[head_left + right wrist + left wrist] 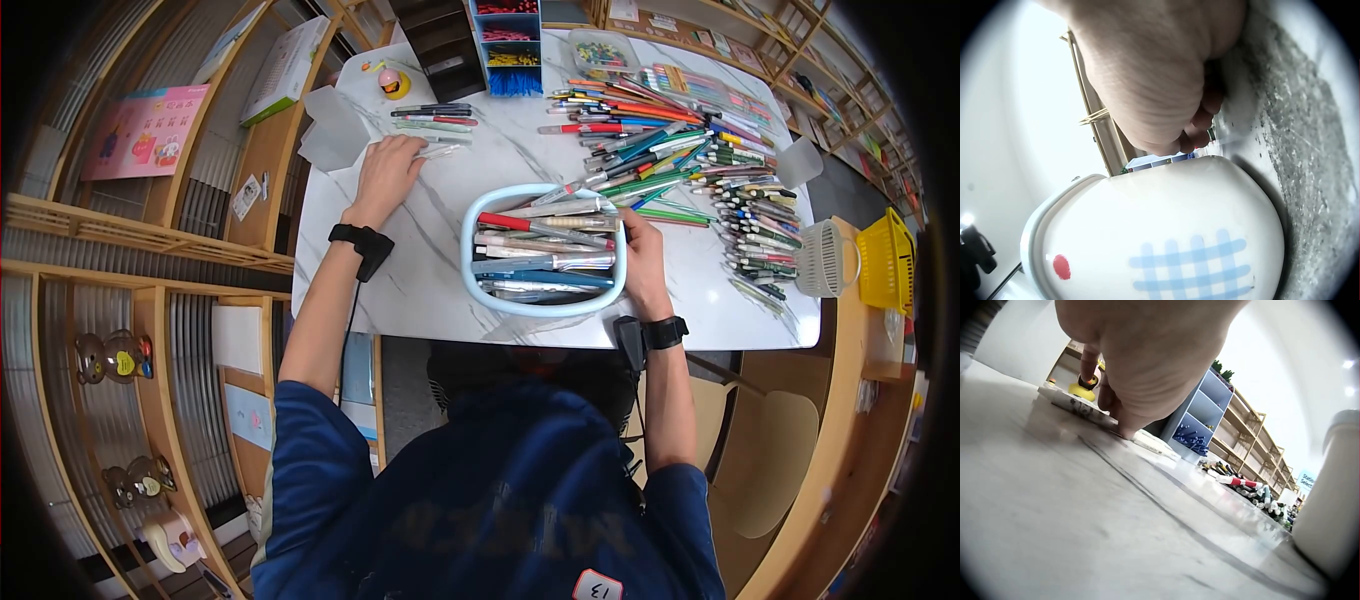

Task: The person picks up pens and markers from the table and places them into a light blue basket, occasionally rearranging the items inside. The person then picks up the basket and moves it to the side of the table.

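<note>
My left hand reaches to the table's left part, its fingertips down at a white pen, which it pinches low over the tabletop. In the left wrist view the hand covers the middle of this pen. Just beyond lie several pens in a row. My right hand holds the right side of a light blue-rimmed basket full of pens and markers. In the right wrist view, fingers curl at the far end of the basket's white wall, marked with a blue grid and red dot.
A large heap of pens spreads over the table's right side. A blue sorting rack stands at the back beside a dark one. A yellow toy sits back left; white and yellow baskets are at right.
</note>
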The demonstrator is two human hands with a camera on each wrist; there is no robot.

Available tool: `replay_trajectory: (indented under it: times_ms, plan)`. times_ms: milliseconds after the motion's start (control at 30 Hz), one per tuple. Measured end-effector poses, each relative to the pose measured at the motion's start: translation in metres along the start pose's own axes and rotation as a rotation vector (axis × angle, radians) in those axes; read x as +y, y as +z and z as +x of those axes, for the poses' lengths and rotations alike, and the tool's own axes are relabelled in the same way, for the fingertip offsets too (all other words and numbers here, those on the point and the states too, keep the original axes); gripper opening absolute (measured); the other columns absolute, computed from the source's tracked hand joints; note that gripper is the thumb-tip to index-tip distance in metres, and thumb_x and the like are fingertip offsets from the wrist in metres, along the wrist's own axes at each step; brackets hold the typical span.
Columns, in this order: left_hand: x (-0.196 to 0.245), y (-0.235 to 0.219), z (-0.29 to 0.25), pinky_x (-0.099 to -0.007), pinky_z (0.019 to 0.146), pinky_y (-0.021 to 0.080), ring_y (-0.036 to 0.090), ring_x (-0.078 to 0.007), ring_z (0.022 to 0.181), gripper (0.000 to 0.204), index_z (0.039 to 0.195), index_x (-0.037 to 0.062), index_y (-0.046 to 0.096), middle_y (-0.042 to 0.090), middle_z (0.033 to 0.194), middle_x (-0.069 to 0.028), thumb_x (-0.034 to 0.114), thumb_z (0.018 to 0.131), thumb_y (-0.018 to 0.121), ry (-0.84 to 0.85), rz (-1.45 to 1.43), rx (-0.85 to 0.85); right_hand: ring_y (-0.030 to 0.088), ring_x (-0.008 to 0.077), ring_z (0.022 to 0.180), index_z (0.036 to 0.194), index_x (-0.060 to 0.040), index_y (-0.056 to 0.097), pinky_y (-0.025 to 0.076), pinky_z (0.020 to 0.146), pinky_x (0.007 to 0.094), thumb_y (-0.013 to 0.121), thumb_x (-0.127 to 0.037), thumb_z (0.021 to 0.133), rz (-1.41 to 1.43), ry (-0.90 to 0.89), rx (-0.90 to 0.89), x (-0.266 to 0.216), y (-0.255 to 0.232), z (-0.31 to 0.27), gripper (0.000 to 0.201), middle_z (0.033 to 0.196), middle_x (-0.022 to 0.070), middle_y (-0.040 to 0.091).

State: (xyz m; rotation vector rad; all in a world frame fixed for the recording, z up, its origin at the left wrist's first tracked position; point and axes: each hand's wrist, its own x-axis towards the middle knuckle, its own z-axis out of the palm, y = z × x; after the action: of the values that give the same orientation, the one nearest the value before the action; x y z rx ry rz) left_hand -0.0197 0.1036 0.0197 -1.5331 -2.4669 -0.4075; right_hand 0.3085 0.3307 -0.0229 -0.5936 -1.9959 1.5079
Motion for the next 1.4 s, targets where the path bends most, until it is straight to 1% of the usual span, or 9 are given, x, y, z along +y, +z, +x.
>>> replay_trajectory:
  times_ms: [300, 500, 633, 700, 800, 900, 1000, 1100, 1400]
  plan:
    - [0.011, -0.02, -0.008, -0.0428, 0.086, 0.054, 0.066, -0.0345, 0.101, 0.015, 0.11, 0.0032, 0.066, 0.066, 0.107, -0.0139, 0.009, 0.096, 0.065, -0.045, -0.191, -0.024, 0.058, 0.0083, 0.074, 0.109, 0.0032, 0.07, 0.049, 0.067, 0.0259, 0.067, -0.019, 0.099, 0.023, -0.007, -0.006, 0.002, 0.0, 0.0, 0.024, 0.083, 0.0056, 0.07]
    - [0.068, -0.088, 0.003, -0.032, 0.089, 0.053, 0.067, -0.0216, 0.104, 0.021, 0.118, 0.0008, 0.067, 0.066, 0.113, -0.0105, 0.006, 0.098, 0.065, -0.069, -0.599, 0.092, 0.058, 0.0083, 0.073, 0.108, 0.0027, 0.069, 0.048, 0.066, 0.0261, 0.067, -0.019, 0.099, 0.003, -0.001, -0.01, -0.001, 0.0, -0.001, 0.023, 0.082, 0.0057, 0.069]
    - [0.126, -0.131, -0.006, -0.03, 0.092, 0.054, 0.066, -0.0172, 0.108, 0.02, 0.116, 0.0006, 0.068, 0.066, 0.115, -0.0091, 0.003, 0.097, 0.067, 0.087, -0.9, 0.009, 0.057, 0.0083, 0.072, 0.107, 0.0022, 0.069, 0.048, 0.065, 0.0261, 0.067, -0.019, 0.099, -0.023, -0.021, -0.011, 0.0, -0.001, -0.001, 0.023, 0.082, 0.0052, 0.069]
    - [0.149, -0.134, -0.012, -0.0298, 0.093, 0.054, 0.066, -0.0175, 0.109, 0.019, 0.115, 0.0005, 0.069, 0.066, 0.116, -0.0101, 0.002, 0.096, 0.068, 0.119, -1.161, -0.083, 0.057, 0.008, 0.072, 0.107, 0.0021, 0.069, 0.047, 0.065, 0.0259, 0.067, -0.019, 0.099, -0.025, -0.026, -0.014, 0.001, -0.001, -0.001, 0.022, 0.082, 0.0047, 0.068]
    - [0.169, -0.125, -0.018, -0.0306, 0.094, 0.054, 0.066, -0.0169, 0.109, 0.018, 0.113, 0.0013, 0.07, 0.067, 0.115, -0.0093, 0.002, 0.096, 0.068, 0.112, -1.214, -0.209, 0.057, 0.0075, 0.072, 0.108, 0.0022, 0.069, 0.047, 0.065, 0.0255, 0.067, -0.018, 0.099, -0.008, -0.013, -0.018, 0.003, -0.002, -0.001, 0.022, 0.081, 0.0042, 0.068]
    - [0.174, -0.119, -0.021, -0.0341, 0.094, 0.052, 0.066, -0.0202, 0.108, 0.016, 0.111, 0.0031, 0.07, 0.069, 0.111, -0.008, 0.005, 0.095, 0.07, 0.111, -1.014, -0.297, 0.057, 0.0072, 0.072, 0.108, 0.0023, 0.07, 0.047, 0.065, 0.0253, 0.067, -0.017, 0.099, 0.003, -0.001, -0.014, 0.002, -0.001, -0.002, 0.021, 0.081, 0.004, 0.068]
    - [0.172, -0.107, -0.027, -0.0403, 0.094, 0.047, 0.064, -0.0269, 0.101, 0.014, 0.104, 0.0058, 0.07, 0.069, 0.102, -0.0073, 0.016, 0.094, 0.071, 0.302, -0.72, -0.154, 0.057, 0.0073, 0.071, 0.108, 0.0022, 0.07, 0.047, 0.064, 0.0254, 0.067, -0.017, 0.099, 0.025, -0.01, -0.006, 0.004, 0.001, -0.001, 0.022, 0.081, 0.0043, 0.068]
    - [0.174, -0.104, -0.03, -0.0404, 0.097, 0.043, 0.062, -0.0287, 0.103, 0.013, 0.101, 0.008, 0.07, 0.07, 0.101, -0.0064, 0.018, 0.092, 0.072, 0.292, -0.637, -0.11, 0.057, 0.0075, 0.07, 0.109, 0.0021, 0.07, 0.047, 0.063, 0.0254, 0.068, -0.017, 0.099, -0.022, -0.029, -0.003, -0.001, 0.001, -0.001, 0.022, 0.08, 0.0044, 0.068]
    - [0.183, -0.091, -0.028, -0.036, 0.086, 0.041, 0.063, -0.0212, 0.094, 0.009, 0.092, 0.0099, 0.072, 0.07, 0.092, -0.0007, 0.019, 0.089, 0.073, 0.282, -0.529, -0.032, 0.056, 0.0079, 0.069, 0.109, 0.0027, 0.07, 0.047, 0.062, 0.0257, 0.067, -0.017, 0.099, 0.013, 0.005, -0.018, 0.003, 0.0, -0.001, 0.022, 0.077, 0.0041, 0.068]
